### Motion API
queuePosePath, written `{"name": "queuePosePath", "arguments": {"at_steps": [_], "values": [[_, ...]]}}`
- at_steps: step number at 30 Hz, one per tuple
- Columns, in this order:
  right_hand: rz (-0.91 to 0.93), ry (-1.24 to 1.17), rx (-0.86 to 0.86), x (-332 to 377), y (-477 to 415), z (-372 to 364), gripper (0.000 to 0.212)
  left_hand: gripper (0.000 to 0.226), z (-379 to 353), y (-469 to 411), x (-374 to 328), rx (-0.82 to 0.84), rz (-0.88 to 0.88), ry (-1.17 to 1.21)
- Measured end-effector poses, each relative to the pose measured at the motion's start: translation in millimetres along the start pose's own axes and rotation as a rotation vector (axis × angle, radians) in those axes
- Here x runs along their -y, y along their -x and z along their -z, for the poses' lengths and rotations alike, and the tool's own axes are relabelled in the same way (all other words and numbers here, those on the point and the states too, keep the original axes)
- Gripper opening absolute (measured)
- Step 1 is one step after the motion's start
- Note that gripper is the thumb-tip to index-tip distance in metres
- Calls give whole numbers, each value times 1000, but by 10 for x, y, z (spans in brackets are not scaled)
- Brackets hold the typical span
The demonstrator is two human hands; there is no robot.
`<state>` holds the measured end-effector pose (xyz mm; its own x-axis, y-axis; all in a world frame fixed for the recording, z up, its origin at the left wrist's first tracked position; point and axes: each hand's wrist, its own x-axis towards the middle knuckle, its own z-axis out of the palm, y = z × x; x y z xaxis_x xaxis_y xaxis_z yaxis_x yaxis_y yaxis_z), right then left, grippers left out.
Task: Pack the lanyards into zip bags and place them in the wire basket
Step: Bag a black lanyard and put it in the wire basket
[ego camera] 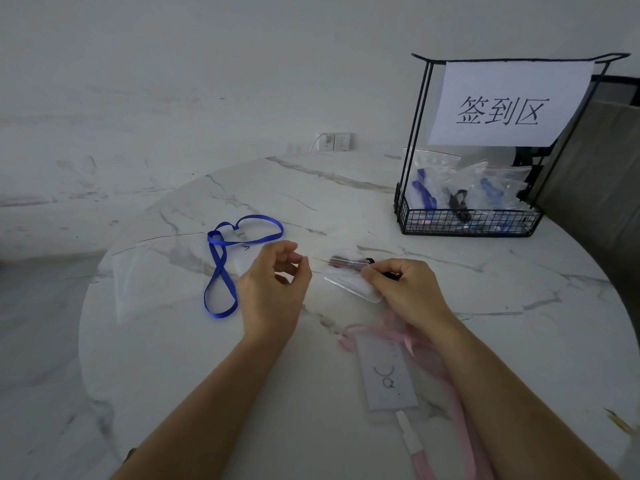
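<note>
Left grip [273, 289]: my fingers are curled, with thumb and forefinger pinched on the left end of the bag's red zip line.
Right grip [405, 289]: my fingertips pinch the bag's right end, knuckles up.
Bag [346, 277]: clear, stretched between my two grips just above the middle of the desk [322, 424]. Its long axis runs left to right, and the right end dips toward the near edge.
Black lanyard [346, 262]: bunched inside the bag along its far side and lying lengthwise with it. It is just beside my right fingertips.
Blue lanyard [221, 268]: flat on the desk left of my left grip, twisted into a figure of eight. Its long axis runs from the near edge to the far edge, and its far loop bends right toward my left fingers.
Pink lanyard [360, 330]: lies near the near-right edge, partly under my right forearm. Its white card [386, 379] points lengthwise toward the near edge.
Spare bags [156, 278]: clear and flat, by the left edge.
Basket [467, 225]: stands at the far-right edge, well apart from both grips. It holds packed bags, and a paper sign [509, 105] hangs on its tall frame.
Open room: bare desk lies between the held bag and the basket, and between my forearms.
</note>
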<state>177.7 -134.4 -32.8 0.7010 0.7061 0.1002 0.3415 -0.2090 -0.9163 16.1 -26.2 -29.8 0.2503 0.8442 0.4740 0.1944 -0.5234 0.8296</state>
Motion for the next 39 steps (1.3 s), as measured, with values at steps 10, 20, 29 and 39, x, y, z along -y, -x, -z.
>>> {"name": "queuePosePath", "arguments": {"at_steps": [10,20,29,39], "values": [[-149,-463,-121,115,-91,258,25,21,2,-14,41,-60,18,24],[-185,-626,330,234,7,312,32,19,13,-14,16,-30,61,57],[-47,-494,85,189,41,72,34,19,-8,41,25,33,-84,-4],[-65,-381,142,142,89,5,36,23,31,88,-60,287,-145,90]]}}
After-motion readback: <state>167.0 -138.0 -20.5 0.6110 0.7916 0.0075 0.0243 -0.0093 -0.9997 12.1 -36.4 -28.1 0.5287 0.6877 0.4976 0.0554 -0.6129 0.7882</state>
